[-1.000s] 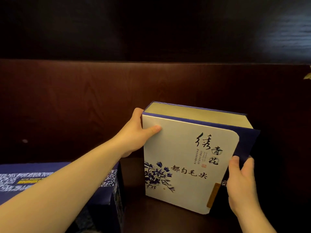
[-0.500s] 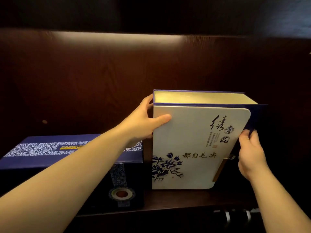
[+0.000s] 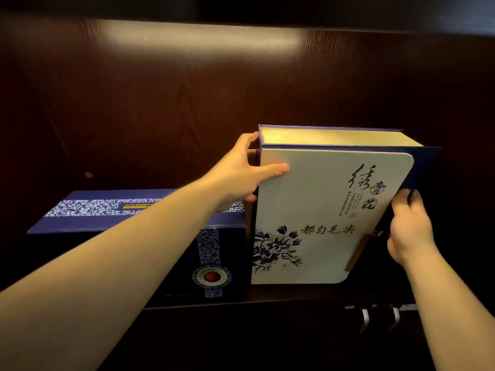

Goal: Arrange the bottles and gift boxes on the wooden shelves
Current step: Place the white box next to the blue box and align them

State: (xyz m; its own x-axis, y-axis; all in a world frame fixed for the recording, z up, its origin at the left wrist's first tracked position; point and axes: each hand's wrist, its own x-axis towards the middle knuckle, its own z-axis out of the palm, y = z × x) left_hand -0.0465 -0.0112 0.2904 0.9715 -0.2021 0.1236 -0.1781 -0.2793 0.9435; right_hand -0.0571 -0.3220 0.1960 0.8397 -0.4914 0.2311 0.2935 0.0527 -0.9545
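A white gift box with blue flower print, black script and a dark blue spine stands upright on the dark wooden shelf. My left hand grips its upper left corner, thumb on the front face. My right hand holds its right edge near the blue flap. To the left, a dark blue gift box with a white patterned band lies flat on the same shelf, almost touching the white box.
The shelf's dark wood back panel rises behind the boxes, with the board of the shelf above overhead. Two metal handles show below the shelf edge at lower right.
The white box went from tilted to upright and now stands flat on the shelf next to the blue box. Both hands stayed on it; the view has shifted downward.
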